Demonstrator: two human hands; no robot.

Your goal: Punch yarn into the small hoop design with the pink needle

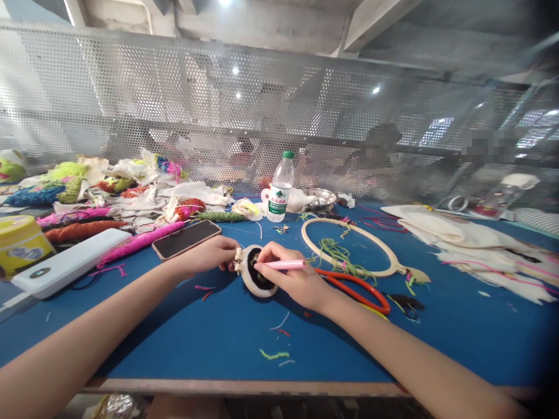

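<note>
A small embroidery hoop (248, 279), with white cloth at its rim and dark stitching in the middle, is tilted just above the blue table. My left hand (213, 254) grips its left side by the wooden screw, fingers closed and partly hidden. In my right hand (293, 276), a pink pen-shaped punch needle (286, 265) is pinched, its front end over the dark stitching. The tip is hidden by my fingers. Loose green yarn (338, 253) lies just beyond my right hand, beside scissors with red handles (375, 298).
A larger wooden hoop (305, 233) and a water bottle (278, 195) are behind my hands. To the left are a phone (187, 238), a white power bank (72, 265), a yellow tub (21, 244) and heaped yarn. Folded cream cloth (449, 230) lies right. A perforated metal screen (174, 99) stands behind.
</note>
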